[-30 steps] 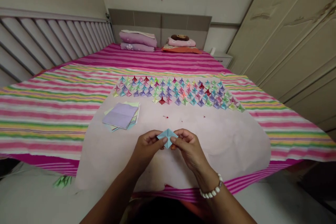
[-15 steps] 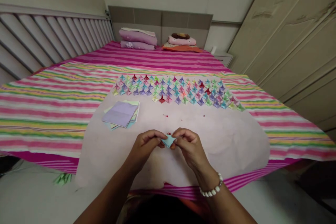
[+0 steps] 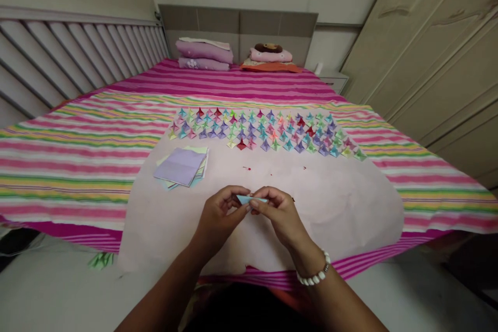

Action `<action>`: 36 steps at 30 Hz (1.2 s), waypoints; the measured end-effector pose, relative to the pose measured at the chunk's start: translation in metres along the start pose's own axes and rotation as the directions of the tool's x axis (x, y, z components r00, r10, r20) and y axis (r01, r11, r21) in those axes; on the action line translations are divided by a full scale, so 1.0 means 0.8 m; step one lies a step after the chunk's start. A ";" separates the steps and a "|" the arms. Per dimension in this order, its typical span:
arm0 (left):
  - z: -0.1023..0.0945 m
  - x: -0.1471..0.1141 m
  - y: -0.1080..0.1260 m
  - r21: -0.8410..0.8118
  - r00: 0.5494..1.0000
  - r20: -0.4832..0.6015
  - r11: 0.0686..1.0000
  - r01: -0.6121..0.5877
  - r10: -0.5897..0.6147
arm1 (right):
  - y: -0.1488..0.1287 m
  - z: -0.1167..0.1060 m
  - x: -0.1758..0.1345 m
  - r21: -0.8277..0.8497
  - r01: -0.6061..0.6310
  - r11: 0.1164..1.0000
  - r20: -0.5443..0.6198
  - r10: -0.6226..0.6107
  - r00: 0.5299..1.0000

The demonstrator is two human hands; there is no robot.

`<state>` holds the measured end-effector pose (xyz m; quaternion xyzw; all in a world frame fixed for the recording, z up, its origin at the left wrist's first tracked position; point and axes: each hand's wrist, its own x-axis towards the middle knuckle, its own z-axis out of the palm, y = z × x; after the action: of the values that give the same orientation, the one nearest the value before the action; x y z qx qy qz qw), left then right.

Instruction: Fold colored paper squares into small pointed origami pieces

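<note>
A small light-blue piece of folded paper [image 3: 245, 199] is held up between my two hands, above a large pale sheet [image 3: 334, 218]. My left hand [image 3: 221, 212] pinches its left part, thumb in front and fingers behind. The right side is gripped by my right hand [image 3: 278, 210], whose thumb lies across the front; a white beaded bracelet [image 3: 317, 276] circles that wrist. Part of the paper is hidden behind the thumbs. Rows of small folded paper shapes [image 3: 265, 144] in many colours stand on the far part of the sheet.
A stack of square paper [image 3: 181, 166], lilac on top, lies on the sheet's left. Tiny red bits [image 3: 248, 168] are scattered mid-sheet. Striped bedding [image 3: 70, 166] surrounds the sheet. Folded bedding [image 3: 204, 54] sits by the headboard [image 3: 218, 21]. A green folded paper piece [image 3: 101, 260] is on the floor, left.
The light-blue paper has gone from a downward-pointing shape to a flatter, narrower one between my fingers. My thumbs have shifted closer together over it. The camera view has moved slightly.
</note>
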<state>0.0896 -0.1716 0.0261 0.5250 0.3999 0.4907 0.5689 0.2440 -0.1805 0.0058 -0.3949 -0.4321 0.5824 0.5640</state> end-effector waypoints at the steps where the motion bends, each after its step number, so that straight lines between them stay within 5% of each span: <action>1: 0.001 0.000 0.000 -0.012 1.000 0.006 1.000 0.003 -0.003 | 0.000 0.001 0.000 -0.008 0.006 1.000 -0.003 -0.006 1.000; 7: 0.008 0.001 -0.007 -0.155 0.992 0.001 0.980 0.121 -0.122 | -0.004 0.004 0.001 -0.066 0.094 0.993 -0.030 -0.096 0.995; 13: 0.011 0.003 -0.014 -0.127 0.996 -0.049 0.990 0.062 -0.069 | 0.002 0.004 0.002 -0.024 0.048 0.999 -0.121 -0.051 0.991; 19: 0.006 0.005 -0.012 -0.198 0.989 -0.125 0.979 0.052 -0.078 | 0.003 0.002 -0.002 0.016 0.019 1.000 -0.040 -0.018 0.999; 30: 0.014 0.006 -0.018 -0.400 0.971 0.018 0.888 0.227 -0.240 | -0.005 0.004 -0.002 -0.010 0.133 0.991 -0.109 -0.134 0.985; 36: 0.001 0.009 -0.020 -0.402 0.961 0.115 0.873 0.276 -0.251 | -0.013 0.004 -0.001 0.034 0.032 0.999 -0.033 -0.031 0.999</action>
<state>0.0942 -0.1645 0.0110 0.3474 0.3375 0.4661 0.7404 0.2443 -0.1816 0.0166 -0.3878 -0.4188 0.5744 0.5868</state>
